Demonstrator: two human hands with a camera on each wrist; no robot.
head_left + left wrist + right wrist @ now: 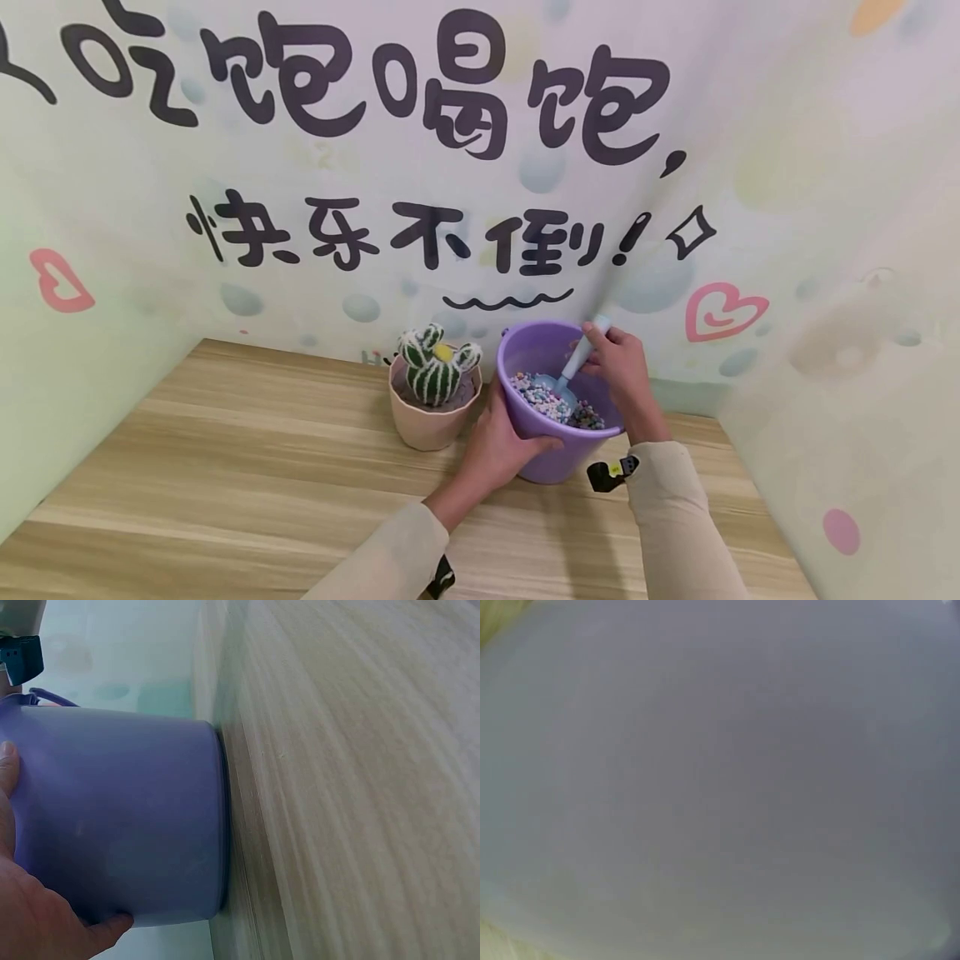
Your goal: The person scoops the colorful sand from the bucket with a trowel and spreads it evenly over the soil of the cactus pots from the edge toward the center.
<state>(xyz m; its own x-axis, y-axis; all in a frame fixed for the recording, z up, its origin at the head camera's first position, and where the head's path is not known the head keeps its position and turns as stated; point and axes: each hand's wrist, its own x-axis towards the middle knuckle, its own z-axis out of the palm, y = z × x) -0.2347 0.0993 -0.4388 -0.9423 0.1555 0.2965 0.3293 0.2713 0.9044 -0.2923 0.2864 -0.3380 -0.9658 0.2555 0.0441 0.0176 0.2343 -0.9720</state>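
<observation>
One left hand (498, 446) gripping a purple bucket (566, 454), one right hand (628, 367) grasping a blue scoop (579, 358)

Your head view bright, soft shadow on the tabletop (588, 542) at lower right, your right wrist view dim, blurred.

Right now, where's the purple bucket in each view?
Head: purple bucket right of centre.
Left wrist: left half, its base toward the right.
Right wrist: blurred grey surface fills most of it; cannot tell if that's the bucket.
Landmark: left hand gripping it, head and left wrist only.
</observation>
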